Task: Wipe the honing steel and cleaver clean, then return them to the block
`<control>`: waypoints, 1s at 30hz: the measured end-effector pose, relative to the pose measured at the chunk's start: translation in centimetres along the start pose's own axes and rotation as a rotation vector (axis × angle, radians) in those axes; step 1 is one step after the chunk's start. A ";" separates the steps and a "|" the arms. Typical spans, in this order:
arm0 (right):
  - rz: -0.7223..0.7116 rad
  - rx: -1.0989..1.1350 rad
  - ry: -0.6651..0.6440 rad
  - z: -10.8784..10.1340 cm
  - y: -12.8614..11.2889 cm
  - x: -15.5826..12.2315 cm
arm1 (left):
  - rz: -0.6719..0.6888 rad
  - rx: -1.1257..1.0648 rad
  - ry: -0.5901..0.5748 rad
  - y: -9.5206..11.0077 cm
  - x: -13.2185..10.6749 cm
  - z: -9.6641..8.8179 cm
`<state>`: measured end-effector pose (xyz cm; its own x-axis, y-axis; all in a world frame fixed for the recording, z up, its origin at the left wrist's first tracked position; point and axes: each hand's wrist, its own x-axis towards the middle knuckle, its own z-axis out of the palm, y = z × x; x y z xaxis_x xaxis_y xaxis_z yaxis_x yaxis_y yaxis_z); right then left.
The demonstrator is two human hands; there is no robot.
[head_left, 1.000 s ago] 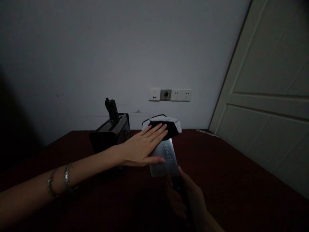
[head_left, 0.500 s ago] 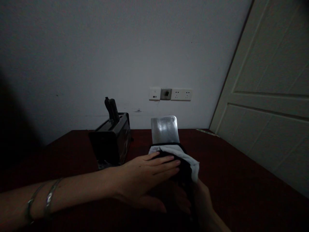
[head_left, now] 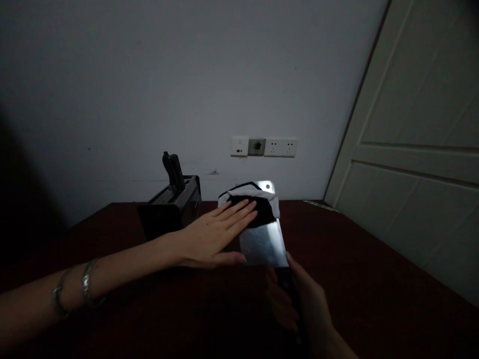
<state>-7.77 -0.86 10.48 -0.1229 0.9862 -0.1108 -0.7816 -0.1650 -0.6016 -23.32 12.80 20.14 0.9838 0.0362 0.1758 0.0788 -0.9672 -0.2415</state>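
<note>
So the cloth (head_left: 258,207) has slid back out to the far end of the cleaver (head_left: 264,244). Half a second ago it was down by the handle, so that's another full pass along the steel. Left hand (head_left: 213,237) lies flat on it, grip released, just pressing. Right hand (head_left: 307,309) has its grip clenched round the dark handle (hard to see in this light), low over the desk (head_left: 374,279). The knife block (head_left: 170,209) just to the left holds a couple of dark-handled knives (head_left: 172,169).

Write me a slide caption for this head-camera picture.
Left hand presses a black-and-white cloth onto a cleaver held by the right hand, over a dark red table with a knife block.
</note>
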 end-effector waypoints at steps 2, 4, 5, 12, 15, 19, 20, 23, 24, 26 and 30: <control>-0.006 0.026 0.011 0.0 -0.4 0.0 | 0.054 -0.032 -0.004 1.0 -0.4 0.6; -0.007 0.044 0.033 -0.2 -0.6 -0.1 | 0.111 -0.078 -0.006 2.0 -0.9 1.1; 0.003 0.044 0.050 -0.2 -0.6 -0.2 | 0.138 -0.102 -0.010 2.5 -1.1 1.3; 0.021 -0.076 0.149 -0.5 0.4 -0.1 | 0.226 -0.167 -0.019 3.7 -1.5 1.3; 0.011 -0.098 0.170 -0.3 1.0 0.2 | 0.184 -0.130 -0.004 3.2 -0.8 0.8; 0.048 -0.085 0.136 -0.2 1.7 0.5 | 0.093 -0.015 0.016 1.6 0.7 -0.2; 0.055 -0.081 0.117 -0.2 1.8 0.5 | 0.070 0.010 0.024 1.0 1.1 -0.5; 0.056 -0.072 0.087 -0.2 1.7 0.5 | 0.005 0.058 0.045 -1.0 2.1 -1.0; 0.054 -0.066 0.080 -0.2 1.6 0.5 | -0.013 0.065 0.048 -1.5 2.3 -1.1; 0.057 -0.053 0.066 -0.2 1.4 0.5 | -0.034 0.069 0.055 -2.1 2.6 -1.1; 0.078 -0.049 0.047 -0.4 1.2 0.5 | -0.016 0.050 0.055 -1.4 2.3 -0.8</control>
<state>-8.56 -0.59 9.39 -0.1526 0.9689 -0.1950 -0.7398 -0.2428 -0.6275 -21.28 14.06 21.68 0.9721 0.0370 0.2316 0.1043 -0.9527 -0.2855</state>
